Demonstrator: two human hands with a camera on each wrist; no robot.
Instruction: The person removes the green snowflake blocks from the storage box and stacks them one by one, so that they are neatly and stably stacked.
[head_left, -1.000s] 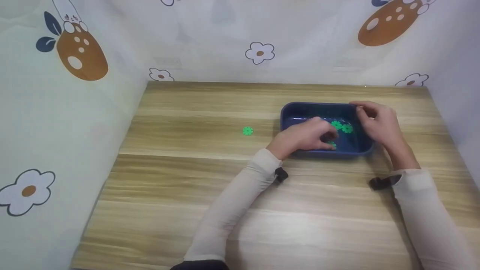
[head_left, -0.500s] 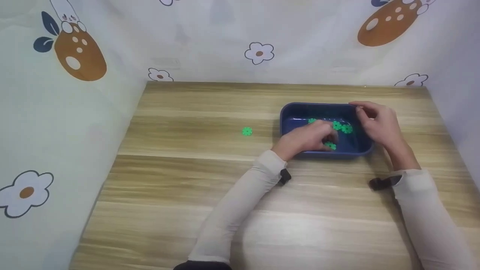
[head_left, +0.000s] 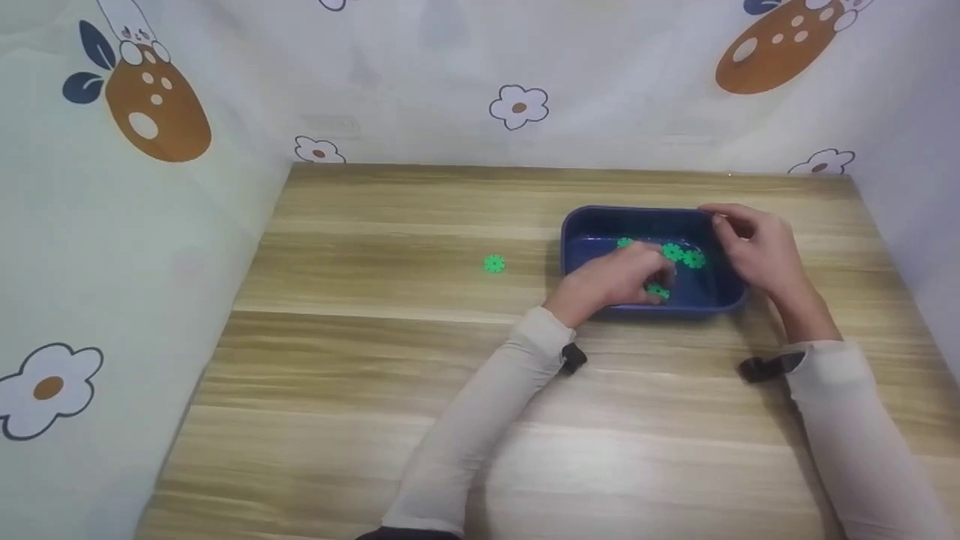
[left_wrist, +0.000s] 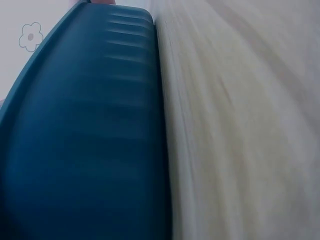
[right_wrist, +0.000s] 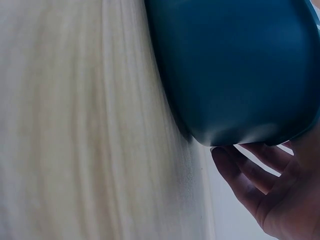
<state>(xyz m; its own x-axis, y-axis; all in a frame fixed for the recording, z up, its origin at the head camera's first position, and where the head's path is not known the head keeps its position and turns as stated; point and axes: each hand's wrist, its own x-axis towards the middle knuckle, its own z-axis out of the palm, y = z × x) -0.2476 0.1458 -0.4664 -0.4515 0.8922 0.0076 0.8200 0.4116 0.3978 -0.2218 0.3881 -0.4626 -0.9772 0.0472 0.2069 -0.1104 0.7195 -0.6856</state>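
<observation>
A dark blue plastic bin rests on the wooden table, filling much of the left wrist view as a ribbed blue wall. My left hand reaches over its near side, fingers curled down inside. Between its thumb and fingers sits a green notched plastic disc, partly covered. On the bin's floor lie two touching green discs and another green disc half hidden behind the left hand. My right hand grips the bin's far right corner, thumb inside the rim; the right wrist view shows its fingers against the outer wall.
One more green disc lies on the table, left of the bin. Patterned cloth with flowers hangs behind and along both sides of the table. Long pale sleeves and dark wrist straps cover both forearms.
My left hand has shifted slightly, uncovering a disc at the back of the bin. The disc at its fingertips has moved a little left. My right hand stays at the corner.
</observation>
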